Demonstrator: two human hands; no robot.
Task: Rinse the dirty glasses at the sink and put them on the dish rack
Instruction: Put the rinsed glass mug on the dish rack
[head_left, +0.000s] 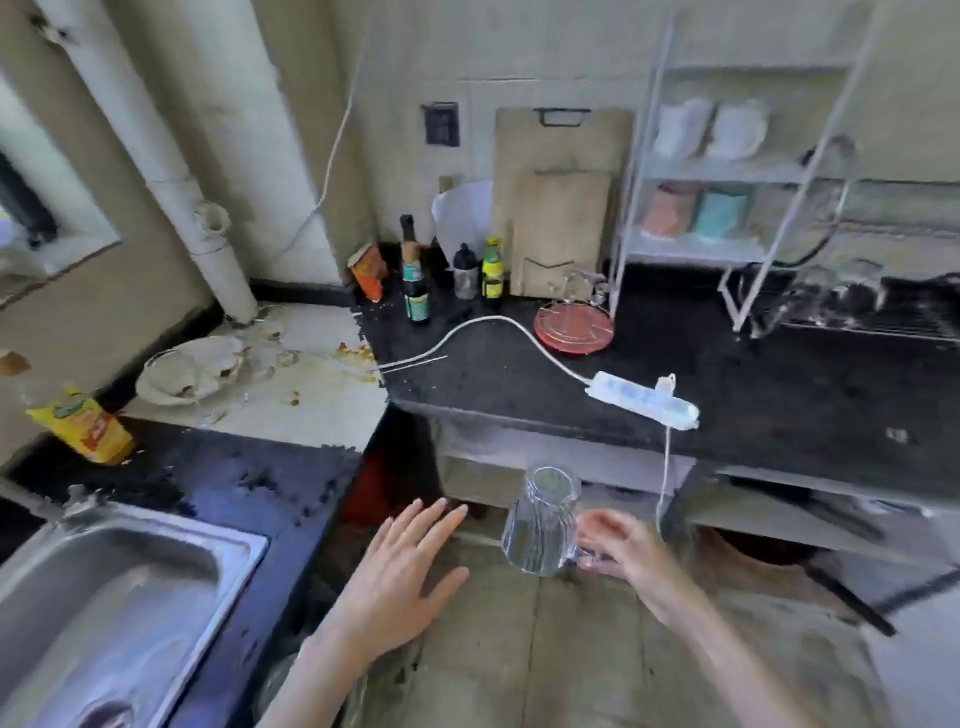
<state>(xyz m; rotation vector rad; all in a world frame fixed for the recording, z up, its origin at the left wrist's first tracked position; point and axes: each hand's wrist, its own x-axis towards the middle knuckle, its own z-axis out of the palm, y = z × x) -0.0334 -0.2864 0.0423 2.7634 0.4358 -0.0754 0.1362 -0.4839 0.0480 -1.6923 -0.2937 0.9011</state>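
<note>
Glass mug, held upside down over the floor, between sink and dish rack.
Right hand (621, 540): fingers (597, 522) curled round the handle of the glass mug (540, 519). Left hand (402, 571): fingers spread, holding nothing. Sink (104, 597) lower left; dish rack (852, 306) on the bench (519, 374), far right.

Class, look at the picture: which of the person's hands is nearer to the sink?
Left. The left hand, open and empty, hovers just right of the sink. The right hand is farther right, holding the glass mug by its handle.
</note>
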